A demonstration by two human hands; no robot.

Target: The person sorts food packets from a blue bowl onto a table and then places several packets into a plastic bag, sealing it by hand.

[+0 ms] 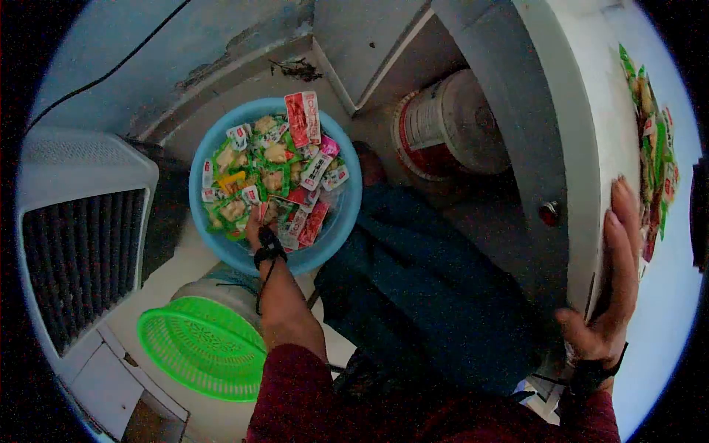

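Note:
A blue plastic basin [221, 244] full of small red, green and white snack packets [269, 173] sits low on the floor in front of me. My left hand [256, 221] reaches down into the near side of the basin and is buried among the packets, so its fingers are hidden. A dark band circles that wrist. My right hand [617, 288] lies flat, fingers spread, on the edge of a white table [591, 148] at the right. More packets [653, 148] lie in a pile on the table beyond that hand.
A green plastic colander [199, 351] stands upside-down near my left arm. A white slatted appliance [81, 251] fills the left side. A red-and-white bucket [443, 125] sits under the table. My dark trouser leg [428, 288] runs between basin and table.

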